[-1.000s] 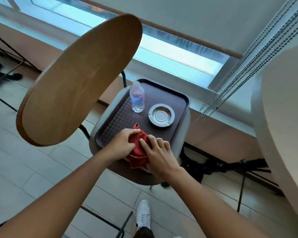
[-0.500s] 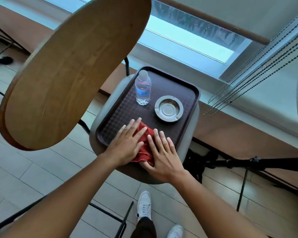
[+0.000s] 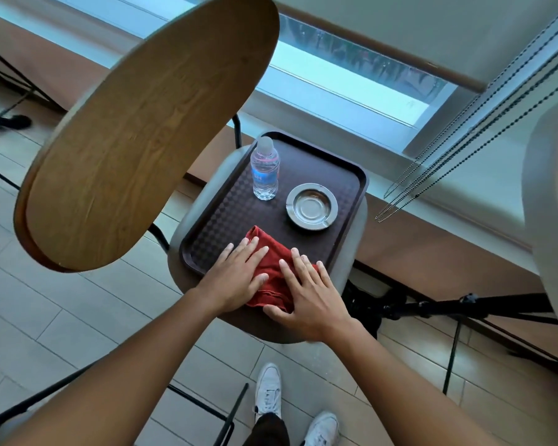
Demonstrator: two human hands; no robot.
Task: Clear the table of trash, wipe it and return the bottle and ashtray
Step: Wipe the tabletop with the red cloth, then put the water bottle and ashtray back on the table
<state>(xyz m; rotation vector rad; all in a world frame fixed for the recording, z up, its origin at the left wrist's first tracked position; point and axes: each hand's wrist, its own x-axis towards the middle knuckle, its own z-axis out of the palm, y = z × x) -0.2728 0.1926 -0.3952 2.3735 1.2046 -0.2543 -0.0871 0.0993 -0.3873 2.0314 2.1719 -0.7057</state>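
Note:
A dark brown tray (image 3: 322, 162) lies on a grey chair seat (image 3: 358, 252). On it stand a clear water bottle (image 3: 264, 170) with a blue label at the far left and a round metal ashtray (image 3: 311, 206) to its right. A red cloth (image 3: 271, 268) lies at the tray's near edge. My left hand (image 3: 236, 275) presses flat on the cloth's left side, fingers straight. My right hand (image 3: 306, 291) lies flat on its right side, thumb at the near edge.
A round wooden tabletop (image 3: 149, 130) rises at the left, higher than the chair. A white table edge (image 3: 554, 220) stands at the right. Black tripod legs (image 3: 464, 307) run under the window sill. Blind chains (image 3: 464, 130) hang at the right. My white shoes (image 3: 268, 391) stand below.
A second ago both hands were bunching the red cloth with curled fingers; now they lie flat on it and the cloth is spread on the tray. The view has shifted closer.

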